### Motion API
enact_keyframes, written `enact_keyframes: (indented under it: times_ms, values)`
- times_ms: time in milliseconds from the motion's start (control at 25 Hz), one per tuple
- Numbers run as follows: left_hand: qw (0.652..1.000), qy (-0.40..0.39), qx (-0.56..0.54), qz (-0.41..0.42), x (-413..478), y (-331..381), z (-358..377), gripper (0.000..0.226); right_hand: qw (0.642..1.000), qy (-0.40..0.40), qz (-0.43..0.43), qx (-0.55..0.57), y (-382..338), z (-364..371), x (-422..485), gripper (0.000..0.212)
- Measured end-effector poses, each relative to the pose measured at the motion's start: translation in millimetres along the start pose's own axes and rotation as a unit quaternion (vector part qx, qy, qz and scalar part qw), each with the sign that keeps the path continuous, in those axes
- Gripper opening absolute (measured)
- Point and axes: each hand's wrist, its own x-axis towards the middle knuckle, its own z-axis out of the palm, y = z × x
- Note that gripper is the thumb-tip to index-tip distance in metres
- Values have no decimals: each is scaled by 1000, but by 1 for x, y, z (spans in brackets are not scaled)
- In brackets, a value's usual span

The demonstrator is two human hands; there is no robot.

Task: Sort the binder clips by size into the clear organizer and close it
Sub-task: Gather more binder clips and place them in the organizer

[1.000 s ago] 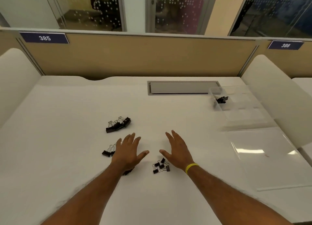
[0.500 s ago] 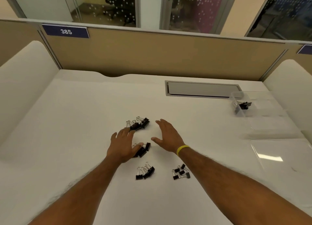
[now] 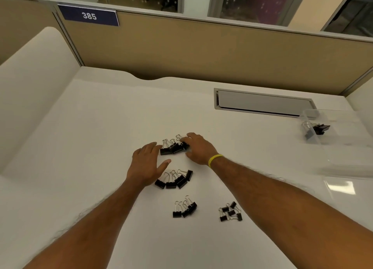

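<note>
Black binder clips lie in several piles on the white desk. My right hand (image 3: 198, 149), with a yellow wristband, curls its fingers and thumb round the right end of the pile of largest clips (image 3: 170, 147). Spread flat, my left hand (image 3: 145, 163) touches that pile's left end with its fingertips. Nearer to me lie a second pile (image 3: 175, 180), a smaller-clip pile (image 3: 184, 207) and the smallest clips (image 3: 230, 212). The clear organizer (image 3: 310, 117) stands at the far right with its lid (image 3: 343, 186) laid open toward me. A few clips (image 3: 321, 127) sit in its far-left compartment.
A grey cable hatch (image 3: 262, 103) is set into the desk behind the organizer. White side dividers (image 3: 30, 83) and a tan back partition (image 3: 201, 52) with a sign reading 385 enclose the desk.
Both hands moved away from me, from the nearer piles to the largest clips. My right hand now closes on that pile's right end. The camera tilted down and shifted left.
</note>
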Motion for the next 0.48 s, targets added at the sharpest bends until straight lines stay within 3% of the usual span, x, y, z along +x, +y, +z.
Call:
enact_keyframes:
  times_ms: [480]
  values:
    - [999, 27, -22, -1, -2, -6, 6, 74, 997, 66, 6, 34, 8, 7, 8, 33]
